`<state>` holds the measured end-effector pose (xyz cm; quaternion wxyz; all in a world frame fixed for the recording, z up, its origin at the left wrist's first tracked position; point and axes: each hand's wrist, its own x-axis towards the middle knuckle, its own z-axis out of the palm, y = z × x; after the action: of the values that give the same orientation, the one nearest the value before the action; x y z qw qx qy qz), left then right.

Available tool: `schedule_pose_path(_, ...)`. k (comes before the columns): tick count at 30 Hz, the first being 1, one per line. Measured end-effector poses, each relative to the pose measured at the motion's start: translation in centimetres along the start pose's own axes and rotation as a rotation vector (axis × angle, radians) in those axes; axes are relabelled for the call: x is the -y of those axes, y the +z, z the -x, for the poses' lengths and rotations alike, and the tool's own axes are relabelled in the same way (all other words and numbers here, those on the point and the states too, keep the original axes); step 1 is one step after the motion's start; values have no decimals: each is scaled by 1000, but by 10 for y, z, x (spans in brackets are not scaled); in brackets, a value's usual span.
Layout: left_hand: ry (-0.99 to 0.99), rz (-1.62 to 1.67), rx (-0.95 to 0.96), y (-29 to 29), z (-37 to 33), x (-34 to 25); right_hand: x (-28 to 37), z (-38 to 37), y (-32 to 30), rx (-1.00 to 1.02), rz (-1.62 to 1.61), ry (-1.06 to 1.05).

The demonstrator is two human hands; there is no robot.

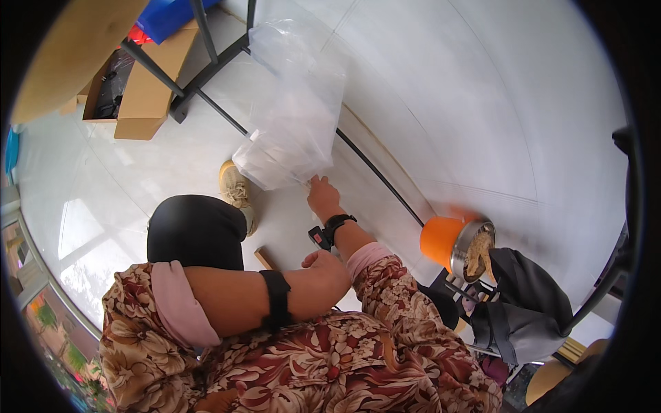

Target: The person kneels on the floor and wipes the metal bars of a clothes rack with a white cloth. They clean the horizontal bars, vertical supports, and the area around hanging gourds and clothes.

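Translucent plastic bag (296,124), near edge pinched by the right hand (325,198), overlaps a thin black metal bar (379,175). Left hand (330,274) curls, contents unclear; pale floor (120,168) stretches leftward.

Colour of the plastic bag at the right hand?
The bag is translucent white, in head view.

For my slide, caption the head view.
Right hand holding a translucent plastic bag, with an orange container farther right.

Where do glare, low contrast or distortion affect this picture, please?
Head view: white glare washes out the glossy pale floor at left; head view: the translucent white plastic bag blends into pale surroundings; head view: straight edges bend toward the rim.
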<state>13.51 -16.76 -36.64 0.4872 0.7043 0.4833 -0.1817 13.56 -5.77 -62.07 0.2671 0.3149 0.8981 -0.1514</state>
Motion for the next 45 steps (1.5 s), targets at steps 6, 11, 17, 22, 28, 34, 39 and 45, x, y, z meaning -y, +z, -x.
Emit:
schedule_pose_path(6, -39, 43, -170, 5, 10, 0, -44, 34, 30, -52, -25, 68)
schedule_pose_path(11, 66, -11, -155, 9, 14, 7, -144, 88, 65, -67, -83, 179)
schedule_pose_path(17, 76, 20, -173, 11, 16, 9, -243, 154, 93, -19, -177, 496)
schedule_pose_path(22, 76, 50, -129, 11, 10, 5, -200, 119, 101, -148, -262, 330)
schedule_pose_path(28, 84, -60, -435, 27, 8, 8, -35, 43, 55, -223, -568, 91)
schedule_pose_path(34, 131, -40, -439, 29, 2, 17, -9, 26, 30, -144, -458, 26)
schedule_pose_path(39, 66, -64, -394, 21, 2, 13, -59, 46, 52, -160, -346, 87)
schedule_pose_path(45, 43, -23, -276, 8, 11, 10, -142, 102, 78, -122, -325, 292)
